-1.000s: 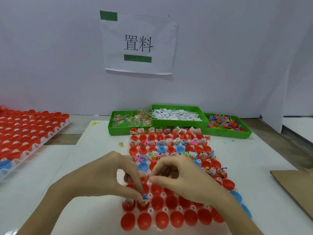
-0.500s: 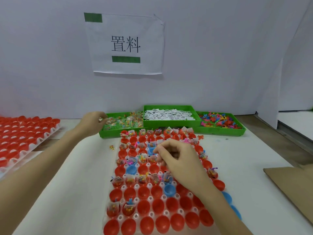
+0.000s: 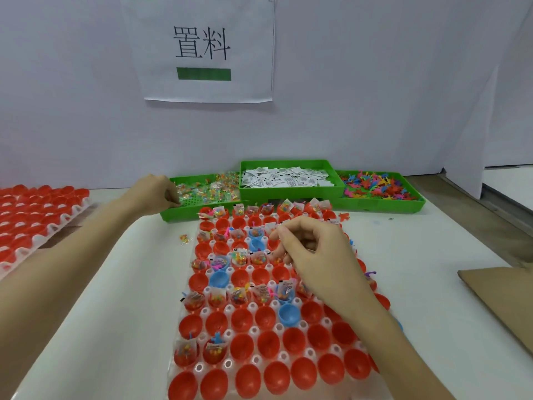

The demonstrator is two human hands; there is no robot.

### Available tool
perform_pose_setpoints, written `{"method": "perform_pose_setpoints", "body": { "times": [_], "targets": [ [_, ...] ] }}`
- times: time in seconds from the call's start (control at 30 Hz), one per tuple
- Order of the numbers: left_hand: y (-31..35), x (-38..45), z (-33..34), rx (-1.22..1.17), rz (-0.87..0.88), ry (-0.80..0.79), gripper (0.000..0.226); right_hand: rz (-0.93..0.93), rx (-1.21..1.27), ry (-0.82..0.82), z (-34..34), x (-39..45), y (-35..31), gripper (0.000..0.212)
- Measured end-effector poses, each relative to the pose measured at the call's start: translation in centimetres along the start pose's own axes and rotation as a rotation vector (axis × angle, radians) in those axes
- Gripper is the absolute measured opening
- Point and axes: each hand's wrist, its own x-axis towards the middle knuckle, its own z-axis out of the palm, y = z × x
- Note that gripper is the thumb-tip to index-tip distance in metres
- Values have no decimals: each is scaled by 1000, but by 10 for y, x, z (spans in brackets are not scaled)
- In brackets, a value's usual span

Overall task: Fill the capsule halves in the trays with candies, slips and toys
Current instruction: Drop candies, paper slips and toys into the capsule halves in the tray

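Left hand pinching into the crinkly clear-wrapped candies, light and slippery, so grab wrapper edges. Right hand curled loosely; can't tell what its grip holds.

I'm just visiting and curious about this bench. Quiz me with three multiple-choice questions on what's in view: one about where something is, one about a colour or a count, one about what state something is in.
1. Where is the left hand?
A. over the cardboard
B. at the green bin of candy packets
C. in the toy bin

2. How many green bins stand in the row at the back?
A. two
B. five
C. three

3. In what state are the capsule halves in the nearest row of the middle tray?
A. empty
B. filled with packets and slips
C. closed with lids

Answers: 1 B, the fingers reach into the leftmost bin among the candy packets. 2 C, candy bin, paper slip bin and toy bin stand side by side. 3 A, the red cups there are open and hold nothing.
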Motion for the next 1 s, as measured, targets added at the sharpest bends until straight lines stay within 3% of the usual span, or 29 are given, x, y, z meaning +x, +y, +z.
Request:
{"method": "perform_pose_setpoints", "body": {
  "times": [0.23, 0.4, 0.6, 0.8, 1.0],
  "targets": [
    [1, -6, 3, 43, 57, 56, 8, -3, -22, 12, 0, 0, 0, 15],
    [1, -14, 2, 3, 117, 231, 22, 5, -42, 21, -1, 1, 0, 15],
    [36, -63, -11, -465, -37, 525, 10, 16, -70, 43, -5, 1, -1, 19],
    [81, -140, 3, -1031, -219, 466, 13, -2, -75, 78, -8, 5, 3, 19],
    [105, -170, 0, -1267, -205, 368, 11, -2, -132, 89, -8, 21, -4, 14]
  ]
}}
